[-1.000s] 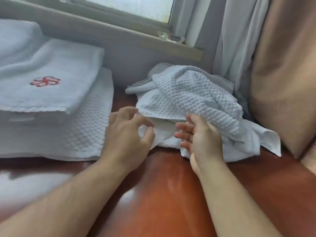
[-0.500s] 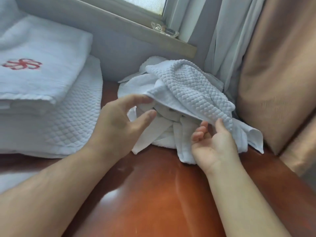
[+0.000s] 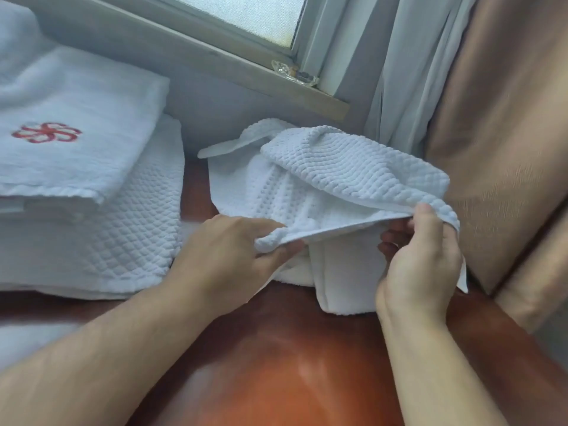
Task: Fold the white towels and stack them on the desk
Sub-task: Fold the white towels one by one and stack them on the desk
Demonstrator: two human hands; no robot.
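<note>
A crumpled white waffle towel (image 3: 347, 173) lies at the back of the red-brown desk (image 3: 276, 358), under the window. My left hand (image 3: 227, 259) pinches its near edge at the left end. My right hand (image 3: 421, 259) pinches the same edge at the right end, thumb on top. The edge is stretched between both hands and lifted off the pile; more white cloth (image 3: 344, 281) hangs beneath it. At the left stands a stack of folded white towels (image 3: 101, 241), the top one (image 3: 76, 124) bearing a red flower emblem.
A grey wall and window sill (image 3: 246, 75) run behind the desk, with a small glass object (image 3: 292, 72) on the sill. Grey curtains (image 3: 384, 72) and a tan drape (image 3: 498, 133) hang at the right, close to the towel.
Both hands went from reaching at the pile with loose fingers to gripping the waffle towel's edge. They have moved apart and raised it, stretching the edge between them.
</note>
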